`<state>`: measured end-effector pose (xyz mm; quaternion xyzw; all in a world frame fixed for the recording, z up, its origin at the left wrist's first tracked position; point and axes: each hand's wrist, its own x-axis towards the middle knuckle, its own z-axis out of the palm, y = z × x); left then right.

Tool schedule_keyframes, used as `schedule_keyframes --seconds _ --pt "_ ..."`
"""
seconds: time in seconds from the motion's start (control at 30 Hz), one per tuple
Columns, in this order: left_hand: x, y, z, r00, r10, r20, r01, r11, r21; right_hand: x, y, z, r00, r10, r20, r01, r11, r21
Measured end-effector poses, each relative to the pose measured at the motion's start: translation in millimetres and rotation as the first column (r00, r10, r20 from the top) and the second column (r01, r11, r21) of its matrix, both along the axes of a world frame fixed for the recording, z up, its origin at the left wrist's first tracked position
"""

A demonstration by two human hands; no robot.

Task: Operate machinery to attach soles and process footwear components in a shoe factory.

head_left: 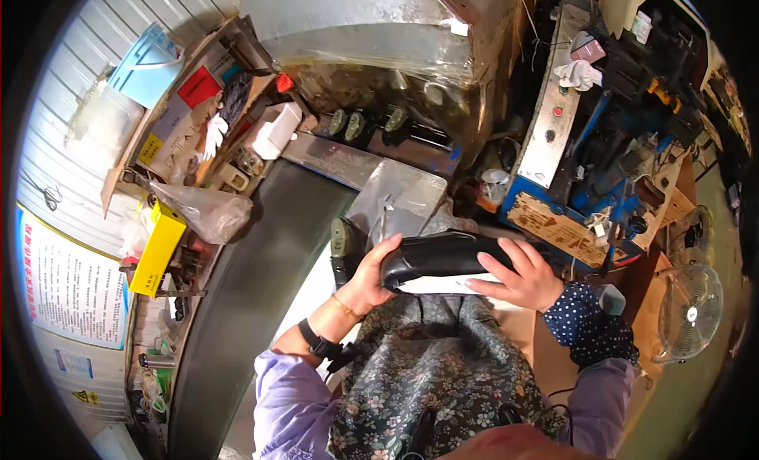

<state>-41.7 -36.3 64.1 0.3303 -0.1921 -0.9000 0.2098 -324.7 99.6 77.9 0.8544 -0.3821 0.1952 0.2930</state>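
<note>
In front of my apron a black shoe (443, 257) lies crosswise, its white underside (439, 285) tilted toward me. My left hand (371, 276) is closed round its left end, with the thumb along the top. My right hand (522, 276) grips the right part, its fingers spread over the black side and the white edge. Its thumb is hard to make out. Just left of the shoe, close to my left hand, stands a dark piece with a green top (341, 238), which looks like a shoe last.
A dark conveyor belt (245, 286) runs along my left. Beyond it are a cluttered shelf, a yellow box (158, 249) and a blue bucket (146, 64). Several green-topped lasts (356, 128) sit under a metal hood ahead. A blue machine (589, 199) and a fan (690, 313) stand at right.
</note>
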Motion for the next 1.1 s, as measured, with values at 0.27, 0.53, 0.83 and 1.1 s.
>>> schedule_keyframes --seconds 0.27,0.53,0.83,1.1 --pt "-19.4 -101.0 -40.1 0.932 0.361 0.039 -0.246 0.706 -0.664 17.3 -10.1 -65.2 0.747 -0.454 0.485 0.15 0.826 0.543" --pt "-82.5 -229.3 -99.7 0.956 0.212 0.202 0.041 0.586 -0.81 26.4 41.3 -118.3 0.405 -0.612 0.68 0.042 0.755 0.654" --pt "72.9 -64.4 -112.3 0.197 0.796 0.573 0.899 0.086 -0.429 57.2 35.3 -156.2 0.14 -0.771 0.622 -0.248 0.581 0.775" --pt "163.2 -38.9 -151.1 0.593 0.7 0.398 -0.377 0.678 -0.631 88.3 -20.9 -132.2 0.45 -0.503 0.738 -0.356 0.657 0.665"
